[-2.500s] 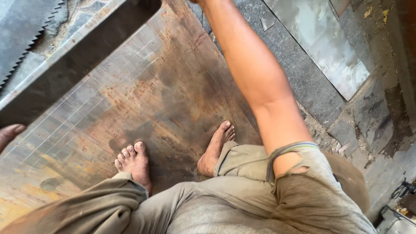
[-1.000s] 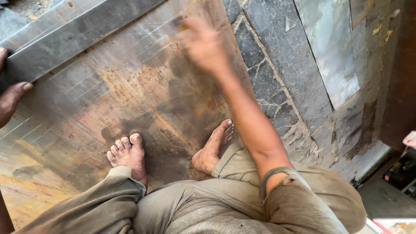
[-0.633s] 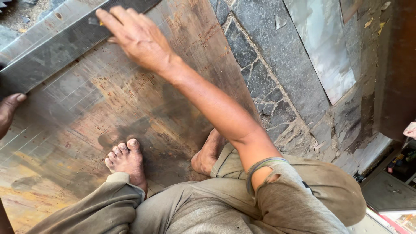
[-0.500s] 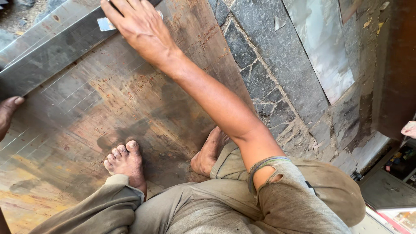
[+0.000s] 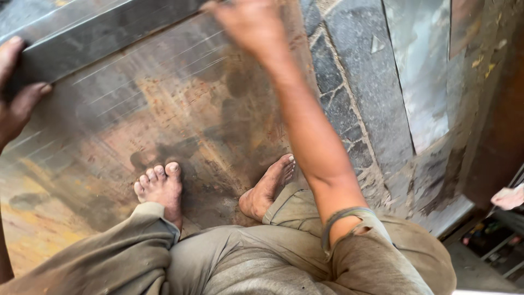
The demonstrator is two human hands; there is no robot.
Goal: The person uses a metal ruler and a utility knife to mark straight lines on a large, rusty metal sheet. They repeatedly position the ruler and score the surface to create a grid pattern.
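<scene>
I squat barefoot on a large rusty metal sheet (image 5: 180, 125). A long grey metal bar (image 5: 103, 33) lies across its far side, running from the left edge up to the top. My left hand (image 5: 16, 93) clasps the bar's left end, fingers over the top and thumb below. My right hand (image 5: 245, 22) reaches forward over the sheet to the bar's right part. It is blurred, with its fingertips at the top edge of the frame, so its grip is unclear. My feet (image 5: 161, 186) rest flat on the sheet.
Dark stone paving (image 5: 349, 82) borders the sheet on the right. A pale flat slab (image 5: 420, 65) lies beyond it, then a drop to lower ground with small clutter (image 5: 491, 240). Another person's hand or foot (image 5: 510, 196) shows at the right edge.
My right hand swung across the sheet to the bar and has now slid farther up. My left hand has come further into view and closed around the bar's left end.
</scene>
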